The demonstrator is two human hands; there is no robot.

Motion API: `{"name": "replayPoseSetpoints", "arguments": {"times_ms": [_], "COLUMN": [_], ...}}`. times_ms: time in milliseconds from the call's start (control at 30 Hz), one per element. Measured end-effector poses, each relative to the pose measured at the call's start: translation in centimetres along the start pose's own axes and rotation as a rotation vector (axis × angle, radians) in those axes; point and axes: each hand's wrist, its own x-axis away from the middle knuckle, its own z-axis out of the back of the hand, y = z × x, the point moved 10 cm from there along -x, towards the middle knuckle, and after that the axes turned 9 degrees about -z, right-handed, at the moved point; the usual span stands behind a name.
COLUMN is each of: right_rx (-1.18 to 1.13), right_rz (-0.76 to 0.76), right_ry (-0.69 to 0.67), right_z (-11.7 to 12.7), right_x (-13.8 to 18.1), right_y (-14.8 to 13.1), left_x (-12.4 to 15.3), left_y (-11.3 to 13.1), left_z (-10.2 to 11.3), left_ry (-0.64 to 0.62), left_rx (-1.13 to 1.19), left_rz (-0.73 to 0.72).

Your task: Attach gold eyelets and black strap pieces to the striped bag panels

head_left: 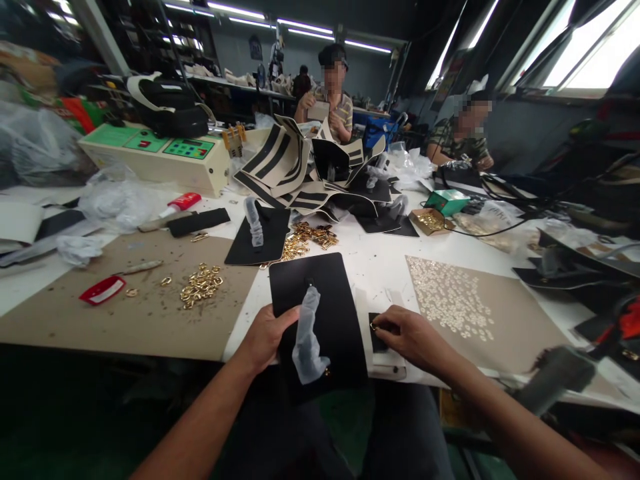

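My left hand (265, 337) grips the left edge of a black leather panel (347, 313), thumb on top. The panel is tilted up over the table's front edge. A strap wrapped in clear plastic (307, 333) is attached to its face, with a bit of gold metal at its lower end. To the right of the panel, my right hand (413, 333) pinches a small gold metal piece (373, 326) above a small black pad (377, 340). The exact shape of that piece is partly hidden by my fingers. Another black panel (273, 233) with a wrapped strap lies just beyond.
Gold rings (201, 285) lie on brown board at left, near a red tray (103, 291). More gold hardware (313, 237) is heaped ahead. Small pale metal pieces (450, 293) cover the right board. Striped panels (280, 160) pile up behind. Two people sit across the table.
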Motion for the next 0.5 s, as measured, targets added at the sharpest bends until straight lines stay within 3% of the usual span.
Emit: {"name": "replayPoseSetpoints", "arguments": {"times_ms": [133,333,500], "right_rx": [0.056,0.149,0.038], "right_rz": [0.013,0.031,0.018], "right_ry": [-0.007,0.107,0.098], "right_z": [-0.2,-0.6,-0.3], "right_x": [-0.3,0.5,0.7], "right_y": [-0.1,0.0,0.5], "left_x": [-0.1,-0.3,-0.2], "left_y": [-0.3,-0.7,-0.7], "left_z": [0.3,0.6,0.8], "left_ry": [-0.002,-0.012,0.010], "left_rx": [0.012,0.009,-0.004], "left_rz": [-0.017,-0.025,-0.030]}}
